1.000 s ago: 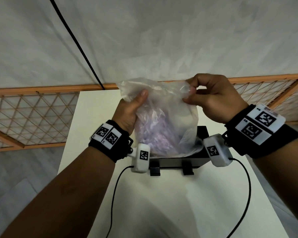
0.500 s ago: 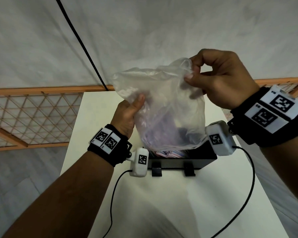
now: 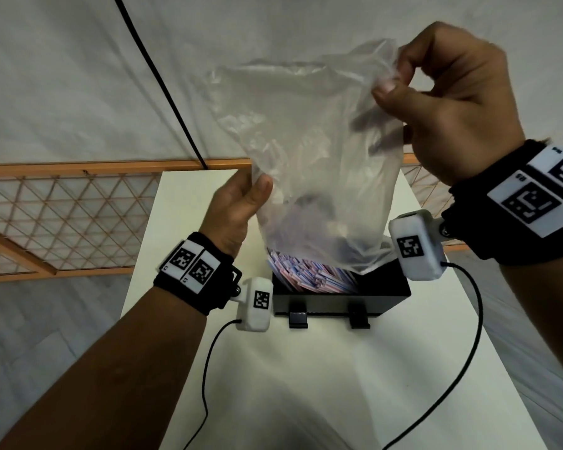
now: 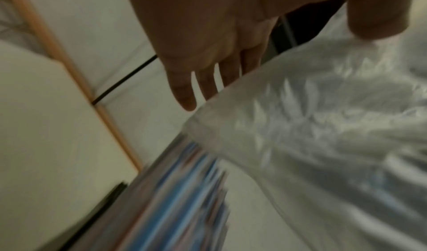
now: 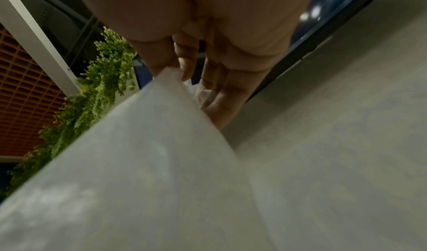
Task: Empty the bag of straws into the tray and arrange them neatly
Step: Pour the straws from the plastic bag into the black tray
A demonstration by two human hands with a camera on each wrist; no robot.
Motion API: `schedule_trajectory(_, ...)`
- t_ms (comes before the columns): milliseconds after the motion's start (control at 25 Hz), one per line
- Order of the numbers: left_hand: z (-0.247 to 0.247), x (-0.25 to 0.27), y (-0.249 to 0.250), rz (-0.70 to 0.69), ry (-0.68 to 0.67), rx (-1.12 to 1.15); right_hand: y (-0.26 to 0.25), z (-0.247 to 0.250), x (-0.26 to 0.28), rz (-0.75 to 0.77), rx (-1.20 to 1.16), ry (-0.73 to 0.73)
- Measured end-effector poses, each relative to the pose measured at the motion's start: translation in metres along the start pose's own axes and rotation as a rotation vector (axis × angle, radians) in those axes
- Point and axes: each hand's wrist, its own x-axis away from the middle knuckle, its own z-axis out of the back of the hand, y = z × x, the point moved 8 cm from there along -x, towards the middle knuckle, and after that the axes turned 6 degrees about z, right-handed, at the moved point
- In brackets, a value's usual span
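Observation:
A clear plastic bag point(image 3: 319, 151) hangs upside down over a black tray point(image 3: 338, 295) on the white table point(image 3: 338, 384). My right hand point(image 3: 436, 102) pinches the bag's raised top corner between thumb and fingers. My left hand point(image 3: 238, 206) grips the bag's left side lower down, thumb in front. Pink, blue and white wrapped straws point(image 3: 306, 271) lie piled in the tray under the bag's mouth, and a few show dimly inside the bag. In the left wrist view the bag point(image 4: 323, 127) and blurred straws point(image 4: 184, 191) fill the frame. The right wrist view shows my fingers point(image 5: 221, 94) gripping the bag point(image 5: 150, 163).
Two black clips point(image 3: 298, 316) stick out from the tray's front wall. Wrist-camera cables point(image 3: 208, 368) trail across the table toward me. An orange lattice railing point(image 3: 62, 216) runs behind the table, and a black cable point(image 3: 156, 79) crosses the grey floor beyond.
My right hand has lifted the bag's corner high above the tray. The bag has tipped up and straws have slid out into the tray. My left hand stayed low on the bag's side.

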Motion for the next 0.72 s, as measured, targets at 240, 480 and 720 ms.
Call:
schedule_trajectory(240,0.011,0.01,0.066,-0.182,0.116,-0.487,-0.033,0.013,-0.015,0.255,-0.004,0.056)
schedule_trajectory(480,-0.04,0.031,0.095,-0.223,-0.049,-0.406,-0.038,-0.017,-0.012,0.113,-0.299,0.009)
schedule_trajectory(720,-0.03,0.035,0.101,-0.189,0.137,-0.242,-0.032,-0.05,0.009,0.087,-0.067,-0.176)
